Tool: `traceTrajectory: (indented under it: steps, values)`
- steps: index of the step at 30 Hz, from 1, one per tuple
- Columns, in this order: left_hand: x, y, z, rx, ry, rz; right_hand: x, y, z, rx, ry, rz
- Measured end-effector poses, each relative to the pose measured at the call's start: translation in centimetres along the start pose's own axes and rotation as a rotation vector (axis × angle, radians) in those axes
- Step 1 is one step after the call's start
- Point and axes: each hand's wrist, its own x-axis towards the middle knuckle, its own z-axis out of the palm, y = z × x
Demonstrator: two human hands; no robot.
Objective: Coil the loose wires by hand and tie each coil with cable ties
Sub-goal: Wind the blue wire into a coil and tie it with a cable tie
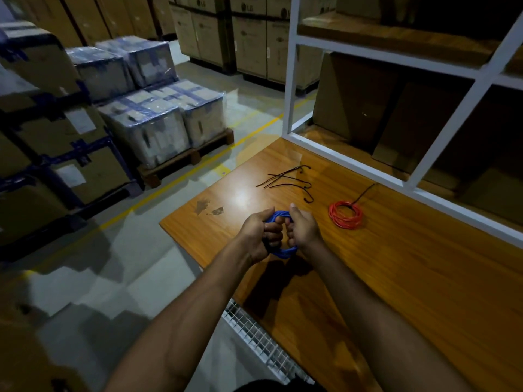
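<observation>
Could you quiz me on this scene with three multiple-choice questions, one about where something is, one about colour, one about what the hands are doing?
1. Where does the red coil lie?
A. on the floor
B. on the wooden table, to the right of the hands
C. on a shelf

2. What colour is the wire coil in the hands?
A. blue
B. green
C. white

3. How is that coil held?
A. lying untouched
B. by one hand
C. by both hands

Answers:
1 B, it rests on the tabletop beside a black cable tie.
2 A, blue coil loops show between the fingers.
3 C, left hand and right hand both curl round it.
</observation>
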Motion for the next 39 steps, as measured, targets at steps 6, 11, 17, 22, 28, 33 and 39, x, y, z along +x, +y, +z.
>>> traceTrajectory:
  steps: [6,11,17,22,28,33,39]
  values:
    - [2.4,1.0,-0.6,-0.015,0.155,0.093,3.9,-0.5,-1.4,-0.285,0.176,-0.059]
    - [3.1,2.1,-1.7,-0.11,0.164,0.11,7.0,0.2,-3.7,-1.042,0.312,-0.14]
    - [1.4,2.3,-2.7,-0.127,0.139,0.19,6.5,2.5,-4.3,-1.15,0.248,-0.23]
    - [-0.9,2.3,-3.8,-0.072,0.185,0.288,5.3,2.6,-3.3,-1.207,0.171,-0.269]
    - [-4.4,2.0,-5.2,-0.098,0.211,0.35,4.6,4.2,-3.4,-1.332,0.03,-0.567]
    - [-6.6,2.0,-5.9,-0.064,0.259,0.441,4.2,3.8,-3.7,-1.268,0.05,-0.592]
    - [-8.6,2.2,-5.8,-0.08,0.223,0.502,3.7,2.7,-3.5,-1.266,-0.037,-0.65]
